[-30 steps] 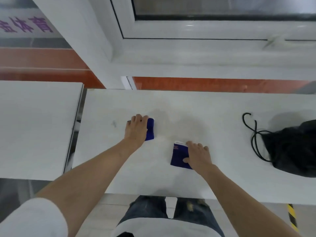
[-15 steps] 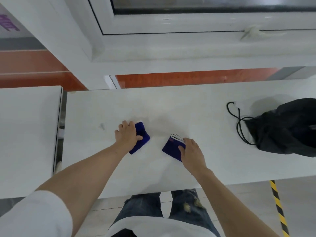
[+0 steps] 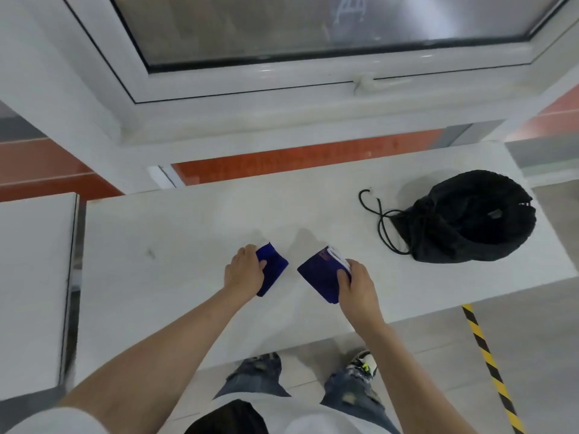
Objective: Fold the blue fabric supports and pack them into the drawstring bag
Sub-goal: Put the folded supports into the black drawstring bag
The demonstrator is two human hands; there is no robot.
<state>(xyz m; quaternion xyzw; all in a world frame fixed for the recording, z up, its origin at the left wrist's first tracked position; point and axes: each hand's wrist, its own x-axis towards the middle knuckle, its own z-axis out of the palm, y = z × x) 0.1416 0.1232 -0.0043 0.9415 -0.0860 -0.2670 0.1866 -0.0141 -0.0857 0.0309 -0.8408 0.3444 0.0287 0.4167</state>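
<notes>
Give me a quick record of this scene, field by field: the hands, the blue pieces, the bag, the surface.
left hand: grips the left blue support, thumb on top
right hand: holds the right blue support, thumb on top
supports: both folded, lying apart on the white table
drawstring bag: black, to the right, cord trailing left
packed: neither support is in the bag yet

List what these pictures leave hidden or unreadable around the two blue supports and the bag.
- Left blue support, head view: its near-left part lies under the left hand.
- Right blue support: the right hand covers its right edge; the reddish print is too blurred to read.
- Drawstring bag: black folds hide whether anything is inside.
- Whether either support is lifted off the table cannot be told.
</notes>
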